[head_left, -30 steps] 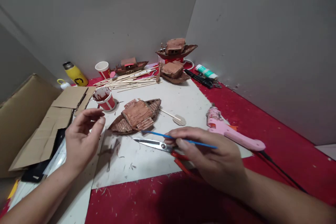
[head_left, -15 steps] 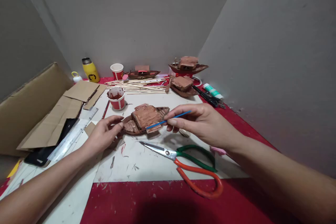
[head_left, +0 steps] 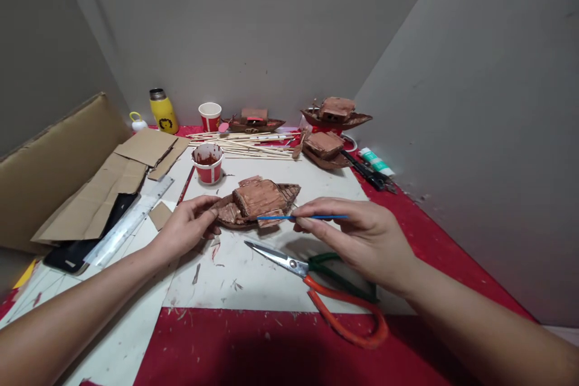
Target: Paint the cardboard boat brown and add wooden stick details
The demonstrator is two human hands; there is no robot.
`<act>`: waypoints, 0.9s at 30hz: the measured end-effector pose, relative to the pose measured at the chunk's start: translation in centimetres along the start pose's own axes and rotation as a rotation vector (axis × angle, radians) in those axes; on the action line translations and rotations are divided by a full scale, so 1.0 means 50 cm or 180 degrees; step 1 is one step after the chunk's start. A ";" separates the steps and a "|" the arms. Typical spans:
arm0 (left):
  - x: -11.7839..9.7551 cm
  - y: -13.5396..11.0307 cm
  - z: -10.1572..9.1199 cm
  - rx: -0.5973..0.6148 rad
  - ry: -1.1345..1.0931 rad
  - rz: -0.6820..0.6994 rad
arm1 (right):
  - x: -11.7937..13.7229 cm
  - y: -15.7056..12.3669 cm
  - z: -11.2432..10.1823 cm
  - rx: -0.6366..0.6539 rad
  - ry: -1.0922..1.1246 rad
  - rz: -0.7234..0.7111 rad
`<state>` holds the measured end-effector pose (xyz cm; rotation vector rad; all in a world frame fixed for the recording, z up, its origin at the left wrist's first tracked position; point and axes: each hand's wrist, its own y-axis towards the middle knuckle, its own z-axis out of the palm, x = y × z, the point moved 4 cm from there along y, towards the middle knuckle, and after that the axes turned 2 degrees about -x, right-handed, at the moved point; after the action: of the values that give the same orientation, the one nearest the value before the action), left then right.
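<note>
A small brown model boat [head_left: 260,198] with a plank-like roof rests on the white board [head_left: 212,283]. At its left end, my left hand [head_left: 187,223] grips the hull between thumb and fingers. My right hand [head_left: 348,232] pinches a thin blue stick [head_left: 275,218] that lies almost level. The stick's left end is at the flat panel [head_left: 270,219] on the boat's near side; whether it touches cannot be made out. Just below are the scissors [head_left: 294,265] with one green and one orange handle, partly behind my right wrist.
A cup stained with brown paint [head_left: 208,170] stands behind the boat. Wooden sticks [head_left: 244,146] and other model boats [head_left: 324,148] lie farther back. Left are cardboard pieces [head_left: 90,193], a clear ruler [head_left: 131,220], a dark phone [head_left: 67,259] and a yellow bottle [head_left: 163,113].
My right hand has shifted slightly right and lower, and the blue stick has turned from slanted to nearly level. My left hand still holds the boat. The whole view has moved a little.
</note>
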<state>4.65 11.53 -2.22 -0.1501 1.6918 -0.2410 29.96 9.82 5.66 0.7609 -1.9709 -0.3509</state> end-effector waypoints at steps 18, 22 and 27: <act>-0.002 -0.003 0.003 0.0076 0.0122 0.0156 | 0.053 -0.041 -0.022 -0.0157 -0.0465 -0.0870; -0.001 -0.004 0.002 0.0123 0.0140 0.0150 | 0.053 -0.050 -0.020 -0.0056 -0.0487 -0.0903; -0.001 -0.005 0.001 0.0152 0.0183 0.0150 | 0.058 -0.062 -0.025 -0.0108 -0.0449 -0.0846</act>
<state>4.69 11.28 -2.11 -0.0682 1.7430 -0.2521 31.18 5.66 6.61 1.0026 -1.9911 -0.6091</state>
